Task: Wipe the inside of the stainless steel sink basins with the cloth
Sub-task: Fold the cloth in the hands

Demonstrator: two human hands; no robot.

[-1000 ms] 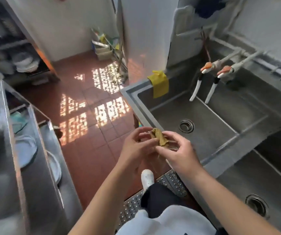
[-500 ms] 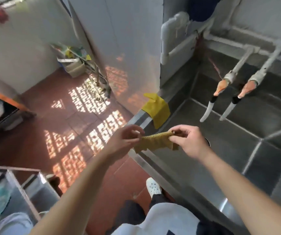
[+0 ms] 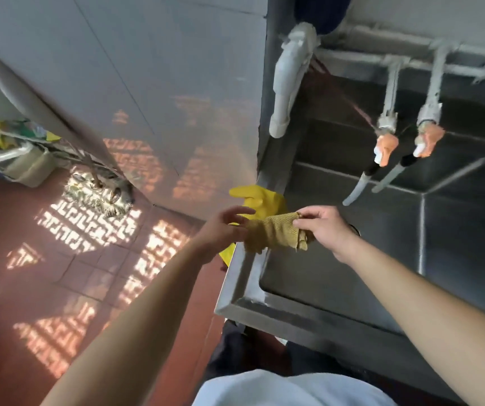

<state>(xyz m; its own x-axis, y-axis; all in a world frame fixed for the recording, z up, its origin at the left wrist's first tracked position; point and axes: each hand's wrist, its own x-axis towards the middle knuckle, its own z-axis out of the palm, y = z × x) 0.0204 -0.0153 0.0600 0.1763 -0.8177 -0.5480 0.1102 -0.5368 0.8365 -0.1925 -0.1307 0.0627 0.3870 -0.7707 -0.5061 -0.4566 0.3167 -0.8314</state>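
A tan mesh cloth [image 3: 273, 235] is stretched flat between my two hands above the left rim of the stainless steel sink basin [image 3: 338, 276]. My left hand [image 3: 223, 234] holds the cloth's left end, fingers partly spread. My right hand [image 3: 327, 230] pinches its right end between thumb and fingers, over the basin. The basin's drain is mostly hidden behind my right hand.
A yellow rubber glove [image 3: 257, 200] hangs over the sink's left rim behind the cloth. Two taps with orange handles [image 3: 385, 148] and white hoses hang over the basin. A white pipe [image 3: 286, 83] runs down the wall corner. A mop [image 3: 100, 194] and bins [image 3: 15, 159] stand on the red tile floor.
The cloth went from a crumpled wad to a spread strip between both hands. My view swung toward the wall and the left basin; the hands rose slightly over the rim.
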